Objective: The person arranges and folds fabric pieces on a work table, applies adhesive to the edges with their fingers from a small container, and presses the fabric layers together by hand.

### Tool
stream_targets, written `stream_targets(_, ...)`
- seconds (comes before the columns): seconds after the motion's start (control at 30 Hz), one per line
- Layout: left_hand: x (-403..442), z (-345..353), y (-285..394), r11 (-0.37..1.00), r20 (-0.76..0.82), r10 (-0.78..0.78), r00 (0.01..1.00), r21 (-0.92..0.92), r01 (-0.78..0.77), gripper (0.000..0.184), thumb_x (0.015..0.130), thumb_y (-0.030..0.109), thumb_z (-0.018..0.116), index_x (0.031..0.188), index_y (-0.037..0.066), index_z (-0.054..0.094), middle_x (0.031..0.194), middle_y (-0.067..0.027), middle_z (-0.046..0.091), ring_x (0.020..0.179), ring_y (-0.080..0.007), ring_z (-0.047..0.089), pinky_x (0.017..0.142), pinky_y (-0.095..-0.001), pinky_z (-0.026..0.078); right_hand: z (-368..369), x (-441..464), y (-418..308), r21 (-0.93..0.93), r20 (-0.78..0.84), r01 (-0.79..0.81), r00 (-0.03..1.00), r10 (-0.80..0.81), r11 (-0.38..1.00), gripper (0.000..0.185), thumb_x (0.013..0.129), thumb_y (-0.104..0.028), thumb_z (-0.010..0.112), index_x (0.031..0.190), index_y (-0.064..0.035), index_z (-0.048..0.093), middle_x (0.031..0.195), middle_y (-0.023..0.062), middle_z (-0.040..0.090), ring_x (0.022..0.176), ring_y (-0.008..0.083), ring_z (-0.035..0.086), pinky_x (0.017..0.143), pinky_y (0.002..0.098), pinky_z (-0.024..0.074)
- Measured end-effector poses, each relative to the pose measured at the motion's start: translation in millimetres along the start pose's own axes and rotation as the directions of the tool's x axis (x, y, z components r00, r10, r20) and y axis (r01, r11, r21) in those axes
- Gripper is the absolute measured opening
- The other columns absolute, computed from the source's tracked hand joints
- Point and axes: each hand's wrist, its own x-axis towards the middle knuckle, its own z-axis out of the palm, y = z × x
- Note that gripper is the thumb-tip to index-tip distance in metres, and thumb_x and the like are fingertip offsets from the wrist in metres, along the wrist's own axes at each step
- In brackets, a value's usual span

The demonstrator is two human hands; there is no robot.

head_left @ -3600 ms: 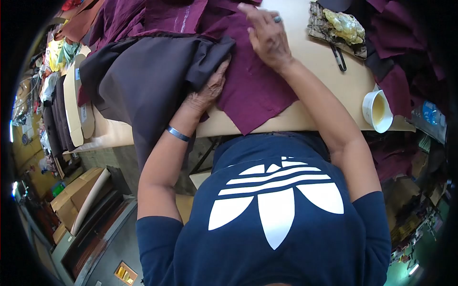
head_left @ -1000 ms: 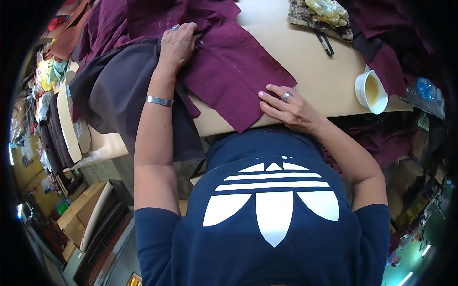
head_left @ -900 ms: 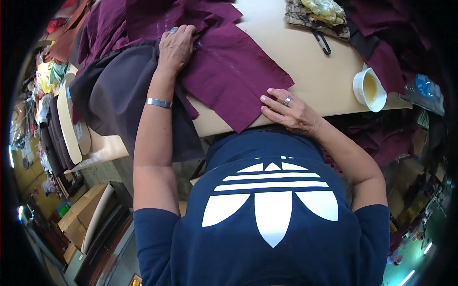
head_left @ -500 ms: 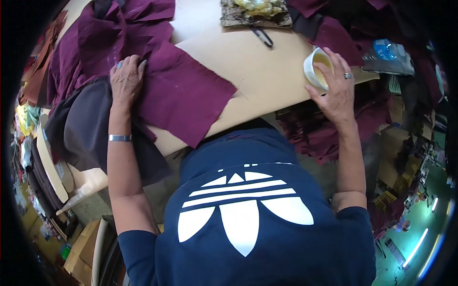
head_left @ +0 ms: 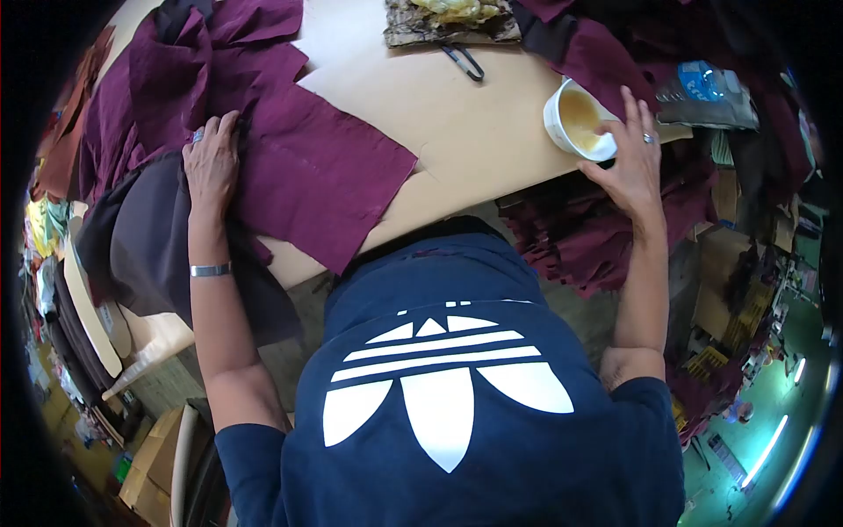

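Maroon cloth [head_left: 316, 167] is spread over the left part of the table, one corner hanging at the front edge. Dark brown cloth [head_left: 145, 237] lies in folds beside it and drapes over the edge. My left hand [head_left: 213, 162] rests on both cloths where they meet; its fingers are bent and close together, and whether they pinch fabric is not clear. My right hand [head_left: 628, 154] is at the right rim of a white bowl [head_left: 555, 123] of yellowish liquid, its fingers apart, the index finger over the bowl's inner side.
A yellowish lump [head_left: 461, 9] sits on a rough dark board [head_left: 413, 28] at the back, with a black clip-like tool [head_left: 463, 63] before it. A clear plastic bottle [head_left: 702, 83] and more maroon cloth [head_left: 606, 61] are at the right. Maroon scraps [head_left: 575, 237] are below the table edge.
My right hand has left the maroon cloth's corner for the bowl, then drawn slightly back to its right rim. My left hand stays on the cloth. The view has shifted right.
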Motion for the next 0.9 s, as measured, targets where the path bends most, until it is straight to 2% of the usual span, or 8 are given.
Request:
stream_targets(0.17, 1, 13, -9, 0.994, -0.088, 0.023, 0.996, -0.105, -0.032, 0.024, 0.089, 0.019, 0.044, 0.111, 0.017, 0.053, 0.097, -0.0050, 0.058, 0.090, -0.0246, 0.058, 0.078, -0.0408, 0.040, -21, -10, -33, -0.133, 0.134, 0.046, 0.991, -0.028, 0.990, 0.035, 0.058, -0.020, 0.076, 0.082, -0.0085, 0.053, 0.145, 0.0077, 0.027, 0.136, 0.0321, 0.019, 0.102, 0.0618, 0.0199)
stream_targets(0.3, 0, 26, -14, 0.984, -0.157, 0.002, 0.988, -0.176, -0.030, 0.022, 0.088, 0.018, 0.046, 0.109, 0.015, 0.053, 0.096, -0.0060, 0.060, 0.092, -0.0265, 0.058, 0.076, -0.0430, 0.040, -26, 26, -112, 0.144, -0.127, 0.389, 0.919, -0.373, 0.910, 0.023, 0.062, -0.008, 0.069, 0.084, -0.0076, 0.061, 0.131, 0.0111, 0.045, 0.126, 0.0333, 0.036, 0.100, 0.0476, 0.0307)
stream_targets(0.33, 0, 25, -14, 0.980, -0.144, -0.011, 0.989, -0.197, -0.018, 0.022, 0.087, 0.018, 0.047, 0.108, 0.015, 0.053, 0.096, -0.0060, 0.061, 0.092, -0.0262, 0.058, 0.076, -0.0425, 0.040, -21, 37, -144, 0.332, -0.238, 0.518, 0.854, -0.462, 0.788, 0.027, 0.064, -0.003, 0.066, 0.090, -0.0082, 0.063, 0.122, 0.0115, 0.052, 0.115, 0.0321, 0.047, 0.094, 0.0390, 0.0382)
stream_targets(0.4, 0, 20, -12, 0.972, -0.112, -0.035, 0.993, -0.236, 0.008, 0.022, 0.087, 0.018, 0.049, 0.108, 0.014, 0.053, 0.097, -0.0064, 0.061, 0.092, -0.0261, 0.058, 0.077, -0.0411, 0.040, 6, 57, -204, 0.499, -0.329, 0.647, 0.757, -0.564, 0.577, 0.024, 0.067, -0.002, 0.062, 0.090, -0.0075, 0.063, 0.116, 0.0103, 0.055, 0.107, 0.0299, 0.052, 0.090, 0.0383, 0.0416)
stream_targets(0.47, 1, 16, -10, 0.962, -0.069, -0.054, 0.996, -0.270, 0.033, 0.023, 0.087, 0.020, 0.050, 0.109, 0.013, 0.053, 0.099, -0.0072, 0.061, 0.093, -0.0266, 0.058, 0.078, -0.0393, 0.040, 41, 80, -254, 0.595, -0.345, 0.679, 0.700, -0.625, 0.431, 0.023, 0.070, -0.001, 0.057, 0.092, -0.0062, 0.064, 0.107, 0.0102, 0.058, 0.102, 0.0288, 0.054, 0.087, 0.0385, 0.0437)
stream_targets(0.53, 1, 16, -10, 0.959, -0.074, -0.068, 0.995, -0.279, 0.045, 0.023, 0.086, 0.020, 0.051, 0.109, 0.013, 0.053, 0.098, -0.0071, 0.061, 0.091, -0.0263, 0.059, 0.078, -0.0391, 0.040, 81, 105, -285, 0.723, -0.274, 0.571, 0.754, -0.596, 0.389, 0.027, 0.072, -0.001, 0.053, 0.095, -0.0068, 0.065, 0.103, 0.0097, 0.060, 0.097, 0.0291, 0.055, 0.084, 0.0368, 0.0459)
stream_targets(0.63, 1, 26, -11, 0.950, -0.159, -0.083, 0.984, -0.310, 0.030, 0.019, 0.085, 0.019, 0.052, 0.104, 0.015, 0.055, 0.092, -0.0048, 0.061, 0.086, -0.0249, 0.060, 0.076, -0.0386, 0.039, 117, 124, -303, 0.653, -0.328, 0.624, 0.743, -0.583, 0.428, 0.032, 0.070, 0.000, 0.052, 0.098, -0.0078, 0.066, 0.099, 0.0093, 0.062, 0.091, 0.0301, 0.056, 0.081, 0.0357, 0.0474)
stream_targets(0.9, 2, 35, -12, 0.961, -0.165, -0.093, 0.982, -0.274, 0.045, 0.017, 0.088, 0.021, 0.048, 0.101, 0.013, 0.054, 0.090, -0.0073, 0.060, 0.082, -0.0261, 0.060, 0.074, -0.0401, 0.040, 120, 121, -314, 0.448, -0.275, 0.656, 0.748, -0.604, 0.608, 0.036, 0.072, -0.004, 0.051, 0.104, -0.0137, 0.065, 0.103, 0.0045, 0.057, 0.092, 0.0264, 0.053, 0.079, 0.0386, 0.0420)
